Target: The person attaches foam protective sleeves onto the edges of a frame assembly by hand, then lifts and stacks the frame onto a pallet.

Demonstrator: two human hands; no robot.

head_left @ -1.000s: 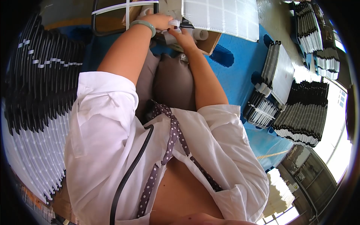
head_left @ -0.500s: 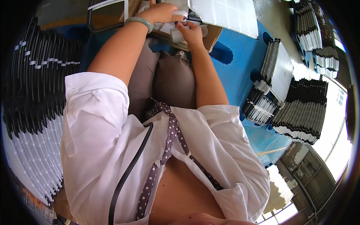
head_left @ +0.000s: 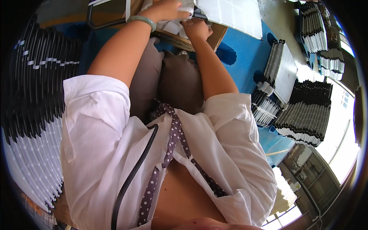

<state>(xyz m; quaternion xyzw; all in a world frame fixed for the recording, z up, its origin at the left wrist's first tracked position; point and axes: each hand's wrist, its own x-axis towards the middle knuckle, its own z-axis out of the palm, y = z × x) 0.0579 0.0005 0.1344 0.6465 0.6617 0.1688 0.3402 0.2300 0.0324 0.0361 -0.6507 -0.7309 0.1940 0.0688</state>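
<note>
"Left hand (head_left: 165,10), right hand (head_left: 196,29)?"
"Both part-curled; actual hold hidden."
"Stock?"
"White panel (head_left: 234,17), over far right corner of cardboard box (head_left: 219,34); black tube (head_left: 200,14), beside both hands."
"Step?"
"Likely tube-end handling; next move wants steadiness."

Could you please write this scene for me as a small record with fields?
left hand: at the cardboard box, greenish bracelet on the wrist
right hand: beside it, also at the box
grip: what either holds cannot be told
box contents: white pieces
beyond right hand: white panel
floor side: blue surface
far left: dark-and-white frames, stacked
</note>
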